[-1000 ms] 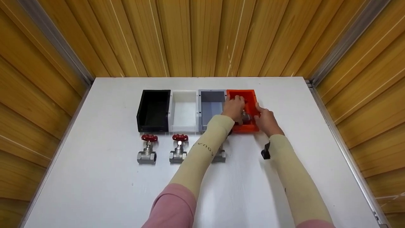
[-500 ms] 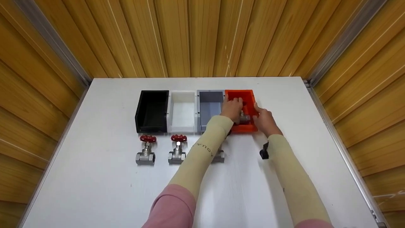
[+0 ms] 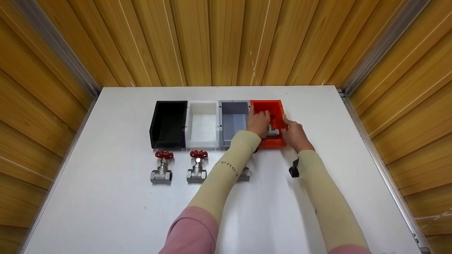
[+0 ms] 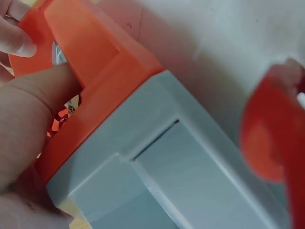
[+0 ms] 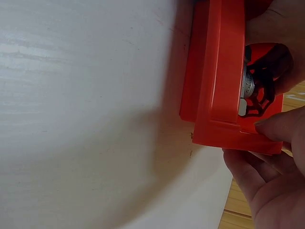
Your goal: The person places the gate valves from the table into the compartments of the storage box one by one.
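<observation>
An orange bin (image 3: pixel 272 143) stands at the right end of a row, with a metal valve (image 3: pixel 273 133) inside. My left hand (image 3: pixel 258 123) reaches into this bin and holds the valve. In the right wrist view, its fingers curl by the dark-looking handwheel (image 5: pixel 262 98); part of the grip is hidden behind the bin wall. My right hand (image 3: pixel 296 135) pinches the bin's right wall, the thumb over the rim and the fingers outside, as the right wrist view shows.
Grey (image 3: pixel 234 118), white (image 3: pixel 203 123) and black (image 3: pixel 169 123) bins adjoin on the left. In front stand two red-handled valves, a left one (image 3: pixel 161 175) and a middle one (image 3: pixel 196 174). A third valve (image 3: pixel 244 175) is mostly covered by my left forearm. Wood-patterned walls surround the white table (image 3: pixel 106 197).
Inside the orange bin, the valve has shifted slightly toward the front and its body now lies more level. Both hands keep nearly the same places. The head view has drifted a little.
</observation>
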Available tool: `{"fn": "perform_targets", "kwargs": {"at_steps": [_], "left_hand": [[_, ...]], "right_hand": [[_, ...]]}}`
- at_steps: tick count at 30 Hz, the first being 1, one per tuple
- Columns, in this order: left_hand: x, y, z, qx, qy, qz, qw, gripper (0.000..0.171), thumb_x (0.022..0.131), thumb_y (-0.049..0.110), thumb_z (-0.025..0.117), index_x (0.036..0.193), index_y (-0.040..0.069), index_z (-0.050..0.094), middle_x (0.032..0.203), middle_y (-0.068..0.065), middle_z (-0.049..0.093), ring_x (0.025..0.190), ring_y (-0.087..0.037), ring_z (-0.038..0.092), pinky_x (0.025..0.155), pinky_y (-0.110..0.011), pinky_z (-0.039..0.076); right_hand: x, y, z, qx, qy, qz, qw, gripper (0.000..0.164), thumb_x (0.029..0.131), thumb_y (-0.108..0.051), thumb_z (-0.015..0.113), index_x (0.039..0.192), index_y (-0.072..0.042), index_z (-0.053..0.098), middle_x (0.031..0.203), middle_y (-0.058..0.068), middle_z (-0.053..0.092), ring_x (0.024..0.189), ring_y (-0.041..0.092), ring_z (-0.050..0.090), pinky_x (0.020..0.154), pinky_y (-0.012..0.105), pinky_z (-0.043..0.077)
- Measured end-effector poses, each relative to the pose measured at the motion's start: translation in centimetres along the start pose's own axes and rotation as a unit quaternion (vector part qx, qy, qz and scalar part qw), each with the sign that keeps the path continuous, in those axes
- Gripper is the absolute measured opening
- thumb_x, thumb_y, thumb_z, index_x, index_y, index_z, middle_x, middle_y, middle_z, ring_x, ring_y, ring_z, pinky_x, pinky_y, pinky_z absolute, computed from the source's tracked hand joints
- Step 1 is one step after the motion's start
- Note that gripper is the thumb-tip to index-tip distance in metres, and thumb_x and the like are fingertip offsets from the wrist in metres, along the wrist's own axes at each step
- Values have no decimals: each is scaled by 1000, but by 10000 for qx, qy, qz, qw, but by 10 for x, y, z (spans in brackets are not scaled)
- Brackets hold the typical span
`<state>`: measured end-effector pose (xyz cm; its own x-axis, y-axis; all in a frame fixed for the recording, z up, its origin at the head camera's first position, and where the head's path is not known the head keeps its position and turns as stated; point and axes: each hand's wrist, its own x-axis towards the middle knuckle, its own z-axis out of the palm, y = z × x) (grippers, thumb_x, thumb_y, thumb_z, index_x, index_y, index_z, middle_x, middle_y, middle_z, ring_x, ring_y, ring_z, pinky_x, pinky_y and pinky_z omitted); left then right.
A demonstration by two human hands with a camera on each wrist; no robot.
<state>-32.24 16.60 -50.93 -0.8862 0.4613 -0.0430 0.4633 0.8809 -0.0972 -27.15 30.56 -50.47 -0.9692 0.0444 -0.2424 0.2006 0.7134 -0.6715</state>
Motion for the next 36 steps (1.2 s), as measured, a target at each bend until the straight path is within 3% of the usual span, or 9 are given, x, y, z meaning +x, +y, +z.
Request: {"fn": "perform_targets", "kwargs": {"at_steps": [4,11,17,24,30,36], "left_hand": [[1,1,1,183,86,-57,9998,59,84,30,58,136,10,38,118,-3,60,109,-18,58,114,-49,14],[0,-1,-8,48,-7,-117,9999,58,85,28,58,136,9,38,120,-4,59,112,-18,56,114,-48,15],[-4,-5,-17,34,-73,54,10000,62,86,31,56,139,8,33,126,-5,55,117,-18,53,114,-47,15],[-9,-10,-22,-76,-75,209,9997,62,84,31,58,137,9,34,127,-5,54,119,-18,51,114,-47,15],[-15,-12,-24,-245,34,404,9989,60,79,32,64,130,11,40,127,-4,52,120,-20,48,111,-48,22],[-23,-17,-30,-367,116,604,9974,70,71,39,73,127,13,40,126,-4,49,118,-23,45,103,-47,36]], "right_hand": [[-1,0,1,-92,108,-83,9999,62,93,-10,46,145,-21,13,150,7,21,136,20,26,104,39,34],[1,-1,-1,14,0,-3,10000,62,94,-10,45,144,-24,11,151,2,17,139,21,19,110,43,26],[2,1,-1,44,-7,-25,10000,62,94,-9,43,144,-24,11,152,2,16,135,18,24,104,40,33],[3,3,0,-60,46,-62,10000,62,94,-8,44,144,-23,11,151,4,18,136,20,25,106,41,32],[2,3,1,-115,51,-85,9999,63,94,-9,44,145,-22,9,151,4,18,139,22,19,110,44,25],[3,3,2,-36,113,-101,9999,62,93,-10,45,145,-21,12,151,4,19,138,21,22,108,42,30]]}}
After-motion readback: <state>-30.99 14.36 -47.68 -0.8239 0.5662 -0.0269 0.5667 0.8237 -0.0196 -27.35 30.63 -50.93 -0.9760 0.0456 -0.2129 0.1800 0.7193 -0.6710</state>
